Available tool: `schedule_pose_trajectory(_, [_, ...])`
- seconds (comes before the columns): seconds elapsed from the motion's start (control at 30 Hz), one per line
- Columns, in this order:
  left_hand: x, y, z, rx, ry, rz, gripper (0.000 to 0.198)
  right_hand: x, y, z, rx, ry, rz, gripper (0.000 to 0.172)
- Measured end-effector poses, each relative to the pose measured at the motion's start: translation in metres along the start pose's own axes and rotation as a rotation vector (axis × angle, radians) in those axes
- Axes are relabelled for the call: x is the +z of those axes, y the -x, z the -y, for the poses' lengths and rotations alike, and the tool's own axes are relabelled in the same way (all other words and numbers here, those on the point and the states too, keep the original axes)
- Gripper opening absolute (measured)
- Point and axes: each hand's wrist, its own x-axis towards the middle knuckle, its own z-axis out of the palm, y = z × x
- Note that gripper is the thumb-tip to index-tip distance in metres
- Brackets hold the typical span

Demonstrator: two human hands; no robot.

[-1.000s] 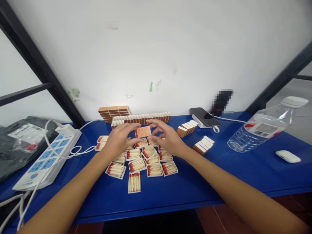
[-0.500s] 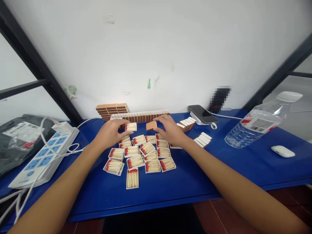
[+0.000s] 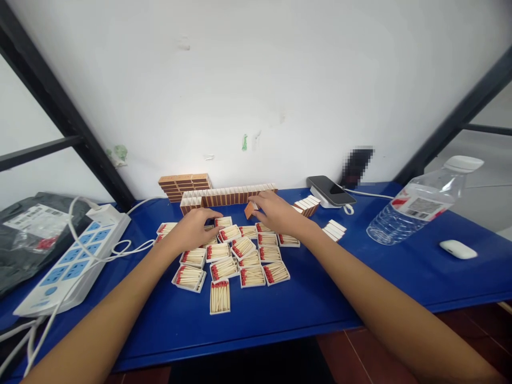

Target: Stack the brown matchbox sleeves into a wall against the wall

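My left hand [image 3: 194, 229] pinches the left end of a small white matchbox tray [image 3: 224, 221] filled with red-tipped matches, thumb at its near side and fingers at its far side. This tray sits at the back of a cluster of open match trays [image 3: 220, 268] on the blue table. In my right hand [image 3: 274, 212], thumb and fingers close on an orange matchbox sleeve [image 3: 249, 210], which is tilted. Behind both hands runs a row of upright matchboxes [image 3: 230, 197] with white tops and brown sides. My left hand partly covers several trays.
Stacked matchboxes [image 3: 184, 186] stand against the wall. At right are more boxes [image 3: 307, 205], white-topped pieces [image 3: 334, 230], a phone on a stand [image 3: 330, 189], a water bottle [image 3: 416, 208] and a white case [image 3: 458, 249]. A power strip [image 3: 76, 261] and dark bag [image 3: 28, 234] lie left.
My left hand has brought the match tray nearer and rightward, to the back of the cluster. In my right hand the orange sleeve has turned from lying flat to tilted.
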Motion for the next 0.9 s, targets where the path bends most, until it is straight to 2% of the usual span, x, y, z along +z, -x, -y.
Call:
schedule_pose_trajectory(0.1, [-0.003, 0.001, -0.004, -0.003, 0.007, 0.031, 0.037, 0.005, -0.002, 0.003, -0.006, 0.007, 0.007, 0.037])
schedule_pose_trajectory(0.2, [-0.006, 0.001, -0.003, -0.006, 0.0, 0.025, 0.04, -0.001, -0.001, 0.001, -0.007, -0.003, -0.017, 0.042])
schedule_pose_trajectory(0.4, [-0.008, 0.001, -0.001, 0.011, -0.073, -0.045, 0.038, -0.047, 0.02, -0.021, 0.059, 0.17, -0.053, 0.033])
schedule_pose_trajectory(0.57, [-0.006, 0.001, -0.004, 0.052, -0.114, -0.105, 0.036, -0.069, 0.041, -0.037, 0.126, 0.154, 0.115, 0.039])
schedule_pose_trajectory(0.77, [-0.008, 0.002, -0.006, 0.07, -0.166, -0.108, 0.034, -0.069, 0.049, -0.049, 0.173, 0.138, 0.287, 0.05])
schedule_pose_trajectory(0.83, [-0.008, 0.002, -0.007, 0.074, -0.174, -0.109, 0.033, -0.068, 0.048, -0.051, 0.205, 0.167, 0.305, 0.048])
schedule_pose_trajectory(0.9, [-0.008, 0.002, -0.007, 0.073, -0.181, -0.111, 0.032, -0.069, 0.046, -0.052, 0.215, 0.171, 0.299, 0.039])
